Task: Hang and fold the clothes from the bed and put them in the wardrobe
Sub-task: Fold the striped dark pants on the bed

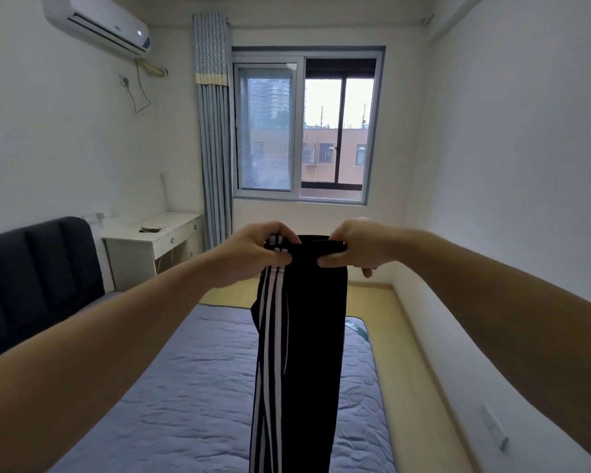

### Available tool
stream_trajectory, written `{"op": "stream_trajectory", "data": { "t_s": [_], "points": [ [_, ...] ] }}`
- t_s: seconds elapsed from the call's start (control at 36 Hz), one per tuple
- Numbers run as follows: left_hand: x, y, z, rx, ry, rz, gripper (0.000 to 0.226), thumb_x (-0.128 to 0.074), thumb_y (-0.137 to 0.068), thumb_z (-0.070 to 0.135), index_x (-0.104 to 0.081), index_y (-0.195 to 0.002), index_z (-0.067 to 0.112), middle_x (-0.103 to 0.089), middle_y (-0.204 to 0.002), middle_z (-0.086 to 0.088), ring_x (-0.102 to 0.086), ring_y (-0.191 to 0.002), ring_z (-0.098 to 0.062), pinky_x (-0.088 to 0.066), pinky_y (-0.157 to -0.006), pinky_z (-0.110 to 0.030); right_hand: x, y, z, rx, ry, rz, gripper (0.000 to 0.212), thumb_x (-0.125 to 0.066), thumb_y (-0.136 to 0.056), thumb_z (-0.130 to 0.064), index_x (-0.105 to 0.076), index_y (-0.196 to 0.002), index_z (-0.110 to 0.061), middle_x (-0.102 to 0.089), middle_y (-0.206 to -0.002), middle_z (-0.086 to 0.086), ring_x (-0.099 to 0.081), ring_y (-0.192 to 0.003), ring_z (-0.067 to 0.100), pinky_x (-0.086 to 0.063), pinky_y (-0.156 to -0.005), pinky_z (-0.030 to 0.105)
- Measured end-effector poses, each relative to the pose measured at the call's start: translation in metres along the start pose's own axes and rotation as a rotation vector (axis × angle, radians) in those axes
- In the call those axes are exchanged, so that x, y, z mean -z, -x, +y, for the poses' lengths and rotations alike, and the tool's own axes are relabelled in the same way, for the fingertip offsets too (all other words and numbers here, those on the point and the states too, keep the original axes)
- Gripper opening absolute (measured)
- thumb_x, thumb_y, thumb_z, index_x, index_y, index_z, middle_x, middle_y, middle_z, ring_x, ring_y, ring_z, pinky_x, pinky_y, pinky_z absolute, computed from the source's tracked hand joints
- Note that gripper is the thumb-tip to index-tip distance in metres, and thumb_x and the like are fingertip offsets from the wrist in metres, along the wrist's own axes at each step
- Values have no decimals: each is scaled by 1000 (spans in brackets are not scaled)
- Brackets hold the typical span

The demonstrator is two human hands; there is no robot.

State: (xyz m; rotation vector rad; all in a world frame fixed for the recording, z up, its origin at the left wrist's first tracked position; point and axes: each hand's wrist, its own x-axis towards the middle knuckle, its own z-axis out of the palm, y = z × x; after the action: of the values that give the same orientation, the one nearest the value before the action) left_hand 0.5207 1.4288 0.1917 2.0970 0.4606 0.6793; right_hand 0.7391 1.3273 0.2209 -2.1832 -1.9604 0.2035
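Observation:
Black track trousers (307, 336) with three white side stripes hang straight down in front of me, above the bed (185, 387). My left hand (253, 250) grips the waistband at its striped left end. My right hand (352, 247) pinches the waistband at its right end. Both arms are stretched forward at about chest height. The trouser legs run out of the bottom of the view, so their ends are hidden. No wardrobe is in sight.
The bed carries a blue-grey quilted cover and a dark padded headboard (38, 274) at the left. A white desk (154, 244) stands in the far left corner beside a blue curtain (215, 138) and a window (304, 128). A strip of yellowish floor (403, 336) runs along the right wall.

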Motion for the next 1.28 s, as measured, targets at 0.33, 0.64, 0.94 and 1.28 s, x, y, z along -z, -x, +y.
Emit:
{"op": "stream_trajectory", "data": {
  "t_s": [0.33,0.64,0.94,1.28],
  "points": [
    [-19,-27,-23,20,-47,76,37,-75,-76,-2,-63,-109,10,-64,-90,-11,-61,-85,-26,-52,-82,-45,4,-16,3,-84,-124,162,37,-62,-94,-51,-70,-94,-16,-72,-75,7,-71,-53,19,-61,-57,31],
    [2,-78,-25,-6,58,-84,22,-71,-89,2,-64,-109,7,-62,-95,-12,-58,-89,-24,-50,-83,-34,18,-35,13,-110,-26,186,36,-70,-86,-55,-72,-78,-20,-65,-53,-3,-63,-43,14,-50,-48,23],
    [24,-128,-35,-118,-9,-341,45,-72,-88,6,-60,-130,17,-68,-115,-12,-67,-106,-26,-53,-101,-37,30,-45,49,-251,-218,-134,33,-71,-88,-46,-67,-117,-29,-76,-96,-7,-74,-86,12,-57,-66,20],
    [56,-199,-54,-193,-173,-351,24,-75,-82,35,-73,-101,20,-68,-87,-4,-61,-80,-19,-48,-76,-34,24,-77,52,-98,-582,218,19,-79,-85,-14,-69,-102,-15,-75,-87,-2,-74,-90,20,-60,-74,31]
  ]
}}
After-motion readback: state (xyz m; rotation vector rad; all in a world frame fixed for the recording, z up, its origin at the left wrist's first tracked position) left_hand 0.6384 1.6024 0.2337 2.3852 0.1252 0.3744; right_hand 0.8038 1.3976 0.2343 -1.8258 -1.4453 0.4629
